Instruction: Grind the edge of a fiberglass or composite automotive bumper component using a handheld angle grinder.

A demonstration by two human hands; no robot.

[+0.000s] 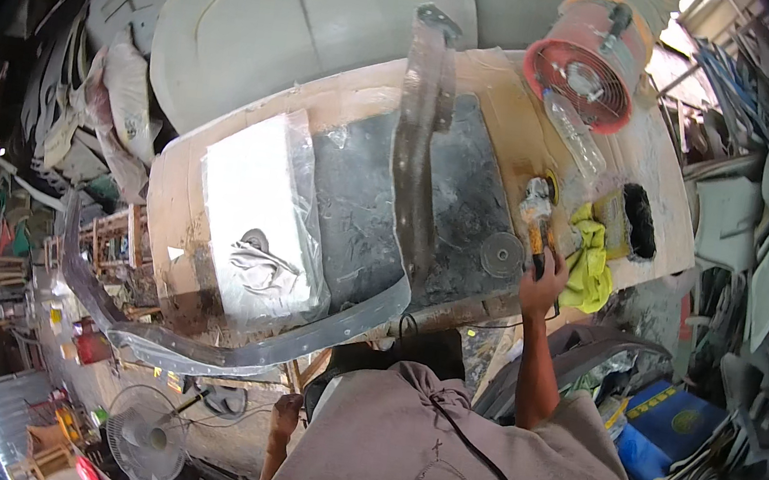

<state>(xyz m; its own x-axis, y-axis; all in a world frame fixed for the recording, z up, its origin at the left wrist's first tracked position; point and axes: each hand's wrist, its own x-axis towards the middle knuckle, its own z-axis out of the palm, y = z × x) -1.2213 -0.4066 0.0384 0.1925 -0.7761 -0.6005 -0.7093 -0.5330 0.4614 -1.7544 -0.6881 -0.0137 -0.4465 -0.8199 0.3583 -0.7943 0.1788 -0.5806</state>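
Right hand (pixel 540 286) is up on the counter (pixel 178 215), fingers wrapped around the handle of an angle grinder (pixel 536 213) — closed firmly on it, tool body pointing away from the person. The grinder sits just right of the long curved grey panel strip (pixel 416 162) that lies across the dark mat (pixel 360 208), and it is not touching that strip right now. A loose round grinding disc (pixel 502 253) lies flat between the strip and the grinder. Just right of the grinder there's a yellow cloth (pixel 590 260), and beyond it a clear plastic bottle (pixel 575 134) and an orange fan (pixel 586 65).

Left hand (pixel 286 417) hangs low beside the body, well away from the grinder, near nothing on the counter; whether it's open or curled, I cannot tell from here.

How far along? By my read, early: the tool is gripped but not on the work, the disc lies loose, and the strip shows no obvious fresh grinding marks. A clear plastic sheet (pixel 258 215) covers the counter well left of the strip.
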